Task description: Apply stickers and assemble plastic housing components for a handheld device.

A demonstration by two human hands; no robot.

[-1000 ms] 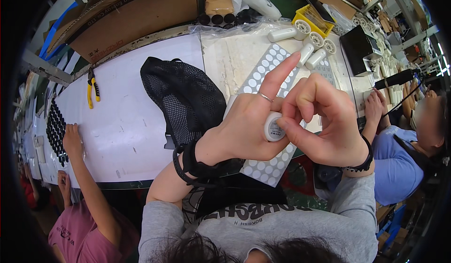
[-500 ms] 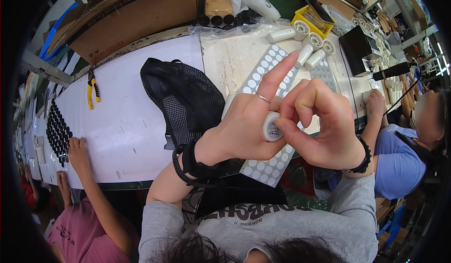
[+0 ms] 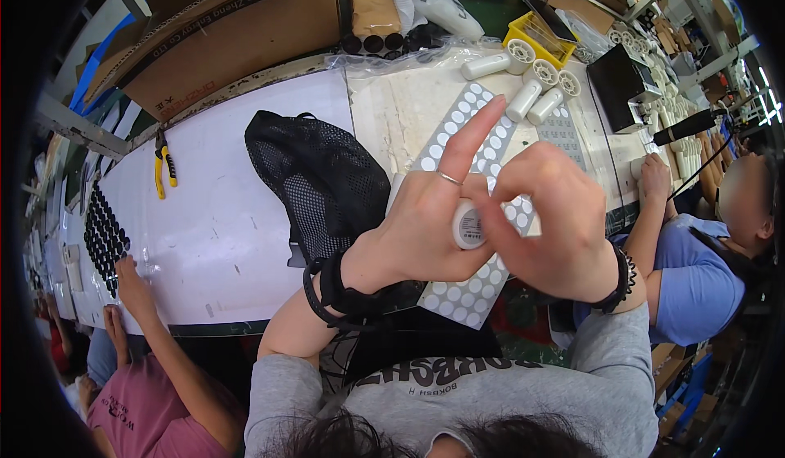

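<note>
My left hand (image 3: 417,225) is closed around a white round-ended part (image 3: 468,226), its index finger stretched out and away. Small dark print marks the part's round end; the rest of its body is hidden in the palm. Close against that end, my right hand (image 3: 560,221) is pinched, thumb and index finger curled together. It is slightly blurred, and I cannot make out what lies between the fingertips. Beneath both hands lies a grey sheet of round white stickers (image 3: 454,298). A second label sheet (image 3: 560,137) lies partly behind the right hand.
White handheld fans (image 3: 523,98) lie beyond my hands, near a yellow basket (image 3: 536,37). A black mesh bag (image 3: 319,180) sits left of me, yellow-handled pliers (image 3: 163,163) farther left. Black round caps (image 3: 105,233) stand by a co-worker's hand (image 3: 135,282). Another co-worker (image 3: 695,270) sits right.
My right hand has turned and its fingers have curled closer together at the labelled end. My left hand has shifted slightly left, still holding the white part.
</note>
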